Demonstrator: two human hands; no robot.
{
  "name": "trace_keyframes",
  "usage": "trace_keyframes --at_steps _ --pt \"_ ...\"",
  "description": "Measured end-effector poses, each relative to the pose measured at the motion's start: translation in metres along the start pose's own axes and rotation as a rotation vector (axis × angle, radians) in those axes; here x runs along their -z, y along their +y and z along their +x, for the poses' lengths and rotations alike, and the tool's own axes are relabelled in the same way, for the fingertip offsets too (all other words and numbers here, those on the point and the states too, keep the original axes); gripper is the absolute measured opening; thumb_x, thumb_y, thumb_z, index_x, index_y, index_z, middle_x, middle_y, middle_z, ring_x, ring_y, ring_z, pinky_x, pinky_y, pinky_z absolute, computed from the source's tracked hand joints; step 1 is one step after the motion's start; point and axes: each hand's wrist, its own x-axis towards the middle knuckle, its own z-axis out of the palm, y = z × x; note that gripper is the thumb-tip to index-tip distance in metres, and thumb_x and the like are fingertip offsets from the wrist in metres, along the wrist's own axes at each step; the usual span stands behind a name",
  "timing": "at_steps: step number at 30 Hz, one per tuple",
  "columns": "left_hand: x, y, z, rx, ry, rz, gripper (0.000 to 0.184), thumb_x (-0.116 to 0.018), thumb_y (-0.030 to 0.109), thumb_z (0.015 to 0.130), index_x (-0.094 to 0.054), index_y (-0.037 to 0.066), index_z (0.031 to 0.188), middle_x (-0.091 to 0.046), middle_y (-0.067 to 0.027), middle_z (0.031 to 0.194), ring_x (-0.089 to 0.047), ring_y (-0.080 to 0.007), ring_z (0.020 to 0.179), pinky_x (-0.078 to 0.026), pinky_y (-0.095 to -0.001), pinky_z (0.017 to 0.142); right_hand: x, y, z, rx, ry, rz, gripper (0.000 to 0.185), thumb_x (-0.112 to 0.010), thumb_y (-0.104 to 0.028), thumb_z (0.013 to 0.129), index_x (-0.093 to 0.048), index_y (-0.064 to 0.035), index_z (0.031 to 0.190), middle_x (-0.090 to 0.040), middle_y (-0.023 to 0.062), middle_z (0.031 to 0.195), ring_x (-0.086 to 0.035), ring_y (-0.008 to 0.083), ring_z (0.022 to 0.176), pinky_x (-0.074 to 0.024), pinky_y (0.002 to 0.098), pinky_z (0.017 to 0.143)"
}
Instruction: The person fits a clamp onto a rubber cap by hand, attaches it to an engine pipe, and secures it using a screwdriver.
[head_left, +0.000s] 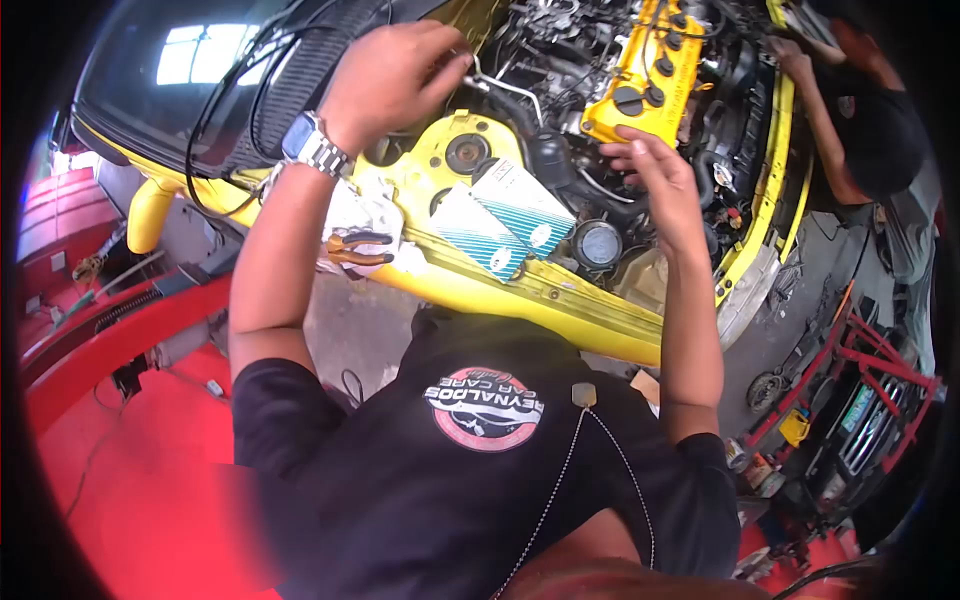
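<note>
My left hand [400, 78], with a metal-band watch on its wrist, reaches over the rear of the engine bay. Its fingers are curled closed near a thin metal pipe [508, 88]; what they hold, if anything, is hidden. My right hand [662, 185] has its fingers apart, the fingertips at the near end of a yellow valve cover [655, 85] on the engine. Between my hands, two white-and-teal boxes [525, 205] overlap on the car's yellow inner fender. Left of them, pliers with orange-and-black handles [360, 248] lie on a white cloth [365, 210].
Black cables [240, 75] hang over the windshield base. A co-worker [860, 140] in a dark shirt reaches toward the car's front at right. Red metal equipment [130, 320] stands at left. Car parts and a grille [862, 420] lie on the floor at right.
</note>
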Motion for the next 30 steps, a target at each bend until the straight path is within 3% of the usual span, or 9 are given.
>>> trace_keyframes --at_steps 3,7,9,11,15,17,21,24,30 --pt "-0.010 -0.019 -0.003 -0.048 -0.003 0.022 0.015 -0.062 0.017 0.089 -0.066 0.007 0.098 -0.066 -0.0073 0.087 -0.064 -0.0255 0.070 -0.050 -0.0346 0.063 -0.027 0.004 0.017 0.111 -0.029 -0.116 0.035 -0.057 -0.022 0.094 -0.060 -0.0013 0.121 -0.069 0.0082 0.104 -0.063 0.0159 0.096 -0.0495 0.0294 0.086" --pt "0.019 0.045 0.027 -0.177 0.318 -0.551 0.013 -0.064 0.014 0.083 -0.063 0.003 0.090 -0.061 -0.0122 0.072 -0.061 -0.0270 0.064 -0.049 -0.0337 0.058 -0.108 -0.026 0.027 0.363 -0.372 0.062 0.041 -0.073 -0.023 0.084 -0.061 -0.0033 0.117 -0.067 0.0065 0.110 -0.063 0.0165 0.099 -0.0496 0.0307 0.086" --pt "0.045 0.075 0.036 -0.316 0.435 -0.494 0.011 -0.062 0.013 0.084 -0.063 0.004 0.089 -0.061 -0.0120 0.072 -0.062 -0.0268 0.064 -0.049 -0.0354 0.057 -0.137 -0.048 0.013 0.520 -0.535 0.162 0.048 -0.069 -0.005 0.085 -0.047 0.0010 0.128 -0.057 0.0076 0.121 -0.058 0.0153 0.105 -0.0470 0.0324 0.091" --pt "0.078 0.090 0.037 -0.481 0.473 -0.402 0.013 -0.064 0.015 0.083 -0.063 0.004 0.090 -0.062 -0.0115 0.072 -0.063 -0.0262 0.064 -0.050 -0.0346 0.058 -0.147 -0.068 -0.002 0.727 -0.484 -0.104 0.044 -0.070 -0.001 0.083 -0.052 0.0021 0.123 -0.060 0.0079 0.116 -0.060 0.0155 0.102 -0.0491 0.0327 0.088" --pt "0.130 0.143 0.010 -0.757 0.514 -0.142 0.018 -0.068 0.014 0.077 -0.065 0.004 0.092 -0.064 -0.0104 0.075 -0.063 -0.0250 0.067 -0.050 -0.0343 0.061 -0.150 -0.084 -0.052 0.828 -0.224 0.332 0.017 -0.069 -0.002 0.083 -0.066 -0.0003 0.100 -0.070 0.0090 0.094 -0.068 0.0184 0.084 -0.0535 0.0308 0.071" --pt "0.146 0.176 -0.002 -0.751 0.481 -0.041 0.020 -0.069 0.013 0.075 -0.066 0.003 0.092 -0.064 -0.0099 0.077 -0.064 -0.0246 0.068 -0.050 -0.0346 0.062 -0.137 -0.108 -0.087 1.231 0.003 -0.008 0.017 -0.071 0.001 0.077 -0.066 -0.0019 0.093 -0.070 0.0116 0.086 -0.069 0.0231 0.076 -0.0526 0.0311 0.065" --pt "0.148 0.252 -0.025 -0.710 0.412 0.075 0.025 -0.072 0.010 0.069 -0.069 0.003 0.093 -0.066 -0.0089 0.082 -0.064 -0.0237 0.071 -0.050 -0.0354 0.065 -0.129 -0.089 -0.141 1.073 0.172 0.060 0.020 -0.075 -0.008 0.069 -0.062 -0.0037 0.082 -0.060 0.0102 0.070 -0.063 0.0286 0.064 -0.0467 0.0361 0.056" --pt "0.115 0.282 -0.025 -1.022 0.547 -0.076 0.033 -0.076 0.011 0.058 -0.071 0.003 0.090 -0.065 -0.0077 0.079 -0.064 -0.0221 0.072 -0.050 -0.0359 0.066 -0.112 -0.078 -0.181 1.161 0.526 -0.029 0.019 -0.071 -0.014 0.076 -0.062 -0.0059 0.090 -0.060 0.0105 0.077 -0.061 0.0241 0.073 -0.0460 0.0345 0.060" --pt "0.070 0.314 -0.010 -1.205 0.381 -0.828 0.019 -0.064 0.014 0.080 -0.070 0.000 0.092 -0.063 -0.0099 0.075 -0.060 -0.0220 0.064 -0.047 -0.0344 0.061 -0.049 -0.048 -0.266 0.454 -0.090 -0.087 0.040 -0.067 -0.008 0.077 -0.055 -0.0046 0.116 -0.061 0.0131 0.111 -0.059 0.0217 0.105 -0.0481 0.0347 0.080"
